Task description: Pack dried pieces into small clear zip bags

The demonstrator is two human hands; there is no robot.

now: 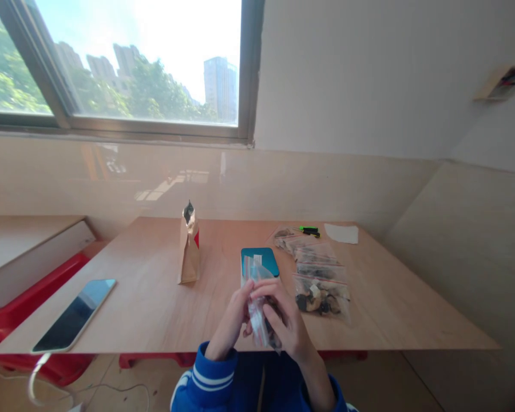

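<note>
Both of my hands are closed round a clear plastic zip bag (257, 320) above the front edge of the table. My left hand (237, 312) grips its left side, with the thumb near the upper part. On the right side, my right hand (285, 315) wraps its fingers over the bag. Something dark shows in the lower part of the bag, too covered to name. Just behind the hands lies a flat device with a teal top (264, 257), partly hidden by the bag. To the right, a filled zip bag (324, 300) with dark and tan pieces lies flat.
More filled zip bags (313, 252) overlap behind it. Green-and-black tools (309, 230) and a white paper (342, 233) lie at the back right. A brown paper pouch (190, 252) stands left of centre. A tablet or large phone (75, 315) with a white cable sits at the left edge.
</note>
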